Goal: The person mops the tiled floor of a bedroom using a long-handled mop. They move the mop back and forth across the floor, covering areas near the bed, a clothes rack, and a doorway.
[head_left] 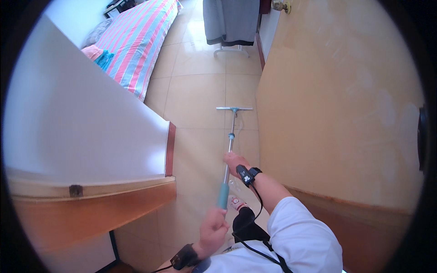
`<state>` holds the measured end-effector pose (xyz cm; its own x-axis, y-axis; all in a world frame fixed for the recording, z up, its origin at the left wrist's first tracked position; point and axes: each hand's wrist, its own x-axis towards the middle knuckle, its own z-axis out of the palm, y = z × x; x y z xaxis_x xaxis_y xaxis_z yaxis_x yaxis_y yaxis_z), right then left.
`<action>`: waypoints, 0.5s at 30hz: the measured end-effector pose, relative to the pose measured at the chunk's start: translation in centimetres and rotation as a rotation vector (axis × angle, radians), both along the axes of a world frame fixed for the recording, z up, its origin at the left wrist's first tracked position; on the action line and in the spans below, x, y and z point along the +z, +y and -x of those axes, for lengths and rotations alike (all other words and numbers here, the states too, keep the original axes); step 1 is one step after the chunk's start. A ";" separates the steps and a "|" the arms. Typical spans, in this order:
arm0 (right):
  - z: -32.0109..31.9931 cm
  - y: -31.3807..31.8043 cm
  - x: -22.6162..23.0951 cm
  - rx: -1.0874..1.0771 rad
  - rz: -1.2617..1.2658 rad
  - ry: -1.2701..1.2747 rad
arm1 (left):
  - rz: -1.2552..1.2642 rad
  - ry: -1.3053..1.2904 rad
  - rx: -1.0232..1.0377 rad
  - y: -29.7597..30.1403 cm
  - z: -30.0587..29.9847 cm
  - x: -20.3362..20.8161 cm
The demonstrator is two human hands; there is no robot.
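Note:
A long-handled squeegee (231,142) reaches away from me over the tiled floor, with a silver pole, a teal grip (223,196) and a narrow crosswise blade (234,108) at its far end. My left hand (213,232) is closed round the lower end of the teal grip, close to my body. Farther up, my right hand (236,163) wraps the silver pole below its teal joint. The blade appears to rest on the floor tiles (195,98), though its underside is hidden.
On my right stands a tan door (337,104) with a brass knob (281,6). A white wall with a red-brown edge (170,148) juts in from the left. Beyond lie a striped bed (136,41) and a rack (231,49) under grey cloth (231,20). My foot (237,203) is below the pole.

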<state>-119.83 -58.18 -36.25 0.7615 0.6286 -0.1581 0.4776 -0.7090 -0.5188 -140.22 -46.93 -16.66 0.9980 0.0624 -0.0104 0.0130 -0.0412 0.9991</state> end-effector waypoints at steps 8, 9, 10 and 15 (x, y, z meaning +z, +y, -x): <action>19.3 -0.3 4.1 0.122 0.089 0.106 | 0.074 0.076 0.028 0.8 19.3 4.4; 22.1 0.1 4.7 0.202 0.177 0.092 | 0.094 0.086 0.047 0.7 22.4 5.2; 25.1 -0.2 5.4 0.245 0.166 0.095 | 0.104 0.076 0.069 0.5 25.3 6.0; 39.7 0.8 8.9 0.504 0.137 0.182 | 0.363 0.313 0.392 -0.7 39.6 12.6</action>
<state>-159.50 -57.41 -27.36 0.3241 0.8727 -0.3651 0.6868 -0.4825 -0.5436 -179.81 -47.61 -4.10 0.8476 0.3613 -0.3887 0.2534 0.3680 0.8946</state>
